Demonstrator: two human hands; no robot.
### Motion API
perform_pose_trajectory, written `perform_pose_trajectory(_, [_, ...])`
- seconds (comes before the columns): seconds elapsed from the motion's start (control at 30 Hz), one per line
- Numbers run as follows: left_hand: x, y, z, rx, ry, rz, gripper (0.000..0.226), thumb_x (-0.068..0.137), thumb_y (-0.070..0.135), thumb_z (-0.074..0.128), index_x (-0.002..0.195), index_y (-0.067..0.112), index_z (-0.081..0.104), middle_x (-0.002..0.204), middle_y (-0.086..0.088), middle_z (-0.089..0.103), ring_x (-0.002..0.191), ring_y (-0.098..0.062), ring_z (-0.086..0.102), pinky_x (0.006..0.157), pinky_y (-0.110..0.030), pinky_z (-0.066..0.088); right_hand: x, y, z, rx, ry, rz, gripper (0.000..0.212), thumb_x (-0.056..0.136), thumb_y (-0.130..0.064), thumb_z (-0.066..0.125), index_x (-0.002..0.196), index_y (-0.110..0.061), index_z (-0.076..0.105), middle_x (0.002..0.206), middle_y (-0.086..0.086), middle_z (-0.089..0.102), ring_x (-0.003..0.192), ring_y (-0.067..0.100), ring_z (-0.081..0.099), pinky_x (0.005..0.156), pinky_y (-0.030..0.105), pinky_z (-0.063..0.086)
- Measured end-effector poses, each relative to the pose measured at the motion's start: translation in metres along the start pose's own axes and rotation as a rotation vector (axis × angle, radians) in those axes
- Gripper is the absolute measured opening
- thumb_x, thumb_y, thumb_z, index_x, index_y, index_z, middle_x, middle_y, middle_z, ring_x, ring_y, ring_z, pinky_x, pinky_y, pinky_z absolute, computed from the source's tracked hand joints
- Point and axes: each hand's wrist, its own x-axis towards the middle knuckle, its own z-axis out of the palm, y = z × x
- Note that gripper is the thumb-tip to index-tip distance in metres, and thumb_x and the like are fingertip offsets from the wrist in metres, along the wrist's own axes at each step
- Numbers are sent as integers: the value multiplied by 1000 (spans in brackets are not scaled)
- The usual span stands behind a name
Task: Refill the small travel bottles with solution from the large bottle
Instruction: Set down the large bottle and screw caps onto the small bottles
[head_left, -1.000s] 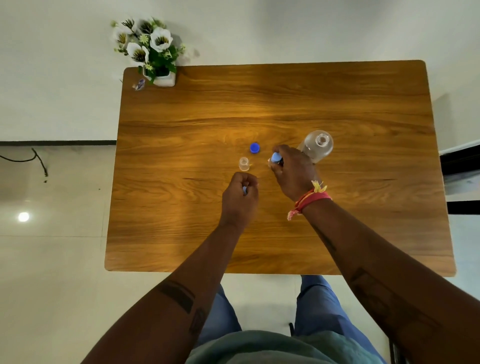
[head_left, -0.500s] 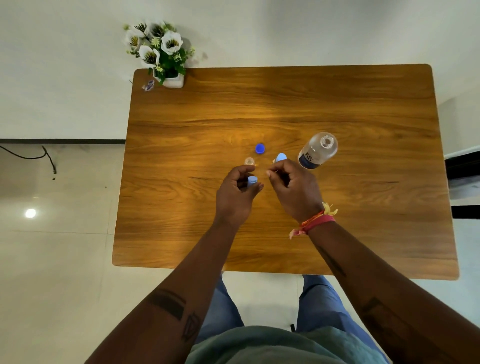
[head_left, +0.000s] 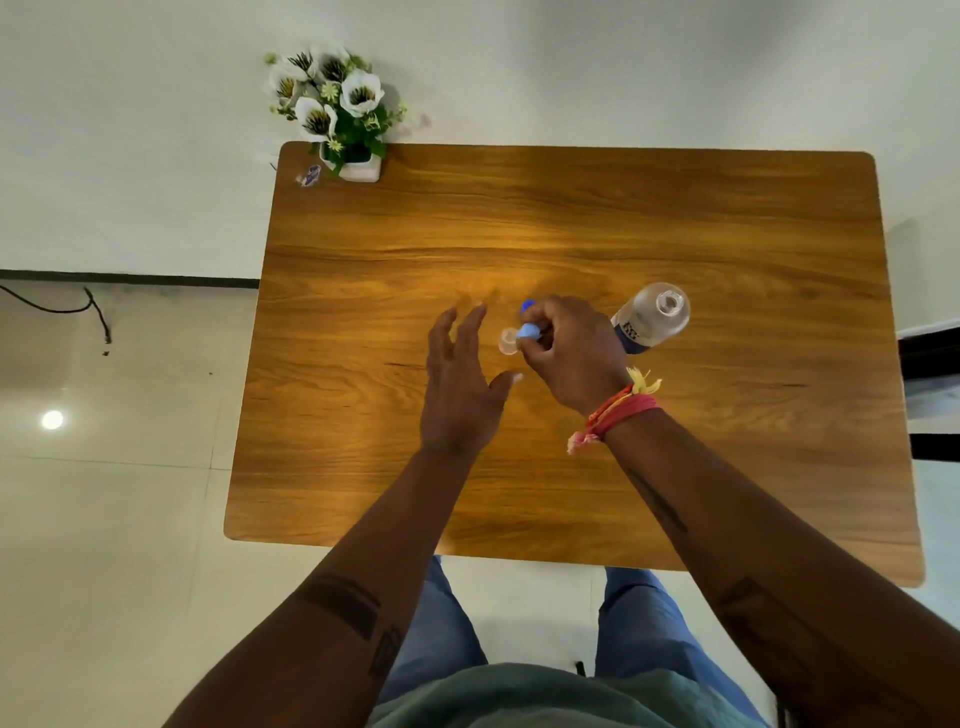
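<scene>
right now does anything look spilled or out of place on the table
No spill shows on the wooden table. The large bottle stands uncapped beside the right hand; one small travel bottle is also open.

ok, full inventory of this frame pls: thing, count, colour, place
large bottle: 1, clear with dark blue label, uncapped, on the table right of the right hand
small travel bottle: 1 open, clear, standing between the hands
capped travel bottle: 1, light blue cap showing, body hidden in the right hand
blue cap: 1, loose, partly hidden behind the right hand
flower pot: 1, white with white flowers, far left corner
wrapper: 1, small, too blurred to name, left of the pot
table: 1, brown wood
cable: 1, black, on the floor at left
left hand: open, fingers spread, holding nothing
right hand: grips the capped bottle; red thread wristband
</scene>
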Motion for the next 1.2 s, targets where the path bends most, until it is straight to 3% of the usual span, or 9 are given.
perform_pose_trajectory(0.13, [15, -13, 8, 45, -86, -133, 89, 83, 35, 78, 157, 27, 28, 153, -7, 34, 140, -27, 36, 108, -43, 41, 9, 4, 7, -106, -7, -111, 27, 90, -13, 65, 117, -13, 65, 116, 5, 61, 99, 22, 62, 80, 34, 52])
perform_pose_trajectory(0.33, [43, -18, 27, 2, -124, -35, 47, 83, 24, 72, 129, 30, 64, 116, 1, 63, 100, -15, 59, 86, -39, 52, 16, 3, 21, -224, -136, -160, 24, 95, -14, 60, 118, -13, 66, 119, 5, 57, 104, 24, 61, 82, 39, 54])
perform_pose_trajectory(0.5, [48, -29, 33, -20, -84, -13, 33, 81, 16, 67, 112, 26, 72, 103, 5, 68, 80, 0, 52, 65, -6, 33, 17, -1, 27, -308, -148, -127, 20, 98, -17, 60, 117, -14, 65, 119, 5, 55, 105, 24, 60, 70, 28, 38])
perform_pose_trajectory(0.63, [48, -25, 27, -51, -89, -15, 27, 82, 20, 64, 106, 30, 72, 72, 23, 60, 69, 15, 56, 54, -4, 33, 30, -9, 23, -336, -191, -12, 29, 95, -34, 66, 112, -11, 60, 113, 9, 59, 102, 28, 62, 70, 32, 39])
perform_pose_trajectory(0.8, [49, -21, 25, -49, -96, 5, 30, 76, 41, 46, 93, 30, 68, 78, 14, 65, 62, 2, 53, 51, -11, 32, 30, -17, 20, -369, -241, 82, 57, 86, -57, 69, 116, -11, 53, 105, 11, 60, 92, 30, 63, 67, 34, 42])
perform_pose_trajectory(0.9, [50, -23, 26, -47, -83, 0, 21, 82, 29, 62, 100, 27, 71, 72, 16, 62, 66, 14, 55, 53, -6, 35, 15, -13, 19, -387, -165, -6, 46, 95, -33, 62, 135, -19, 43, 117, 13, 54, 95, 35, 63, 65, 35, 44])
perform_pose_trajectory(1.0, [51, -26, 27, -60, -81, -2, 20, 82, 23, 70, 102, 25, 71, 66, 24, 55, 68, 18, 54, 56, -2, 33, 7, -6, 19, -430, -158, -92, 34, 95, -14, 51, 129, -18, 53, 122, 12, 54, 99, 34, 63, 67, 33, 41])
perform_pose_trajectory(1.07, [51, -25, 27, -63, -95, -12, 20, 83, 23, 70, 102, 27, 71, 69, 20, 61, 70, 9, 58, 57, -7, 35, 12, -6, 19, -408, -174, -24, 24, 99, -27, 53, 118, -14, 57, 111, 11, 62, 93, 30, 64, 65, 31, 39])
perform_pose_trajectory(1.2, [52, -27, 28, -37, -77, 25, 13, 89, 28, 66, 101, 26, 71, 91, 7, 74, 77, -10, 63, 61, -25, 39, 22, -6, 15, -426, -164, 76, 57, 88, -70, 56, 95, -14, 55, 80, 6, 59, 69, 22, 55, 51, 28, 34])
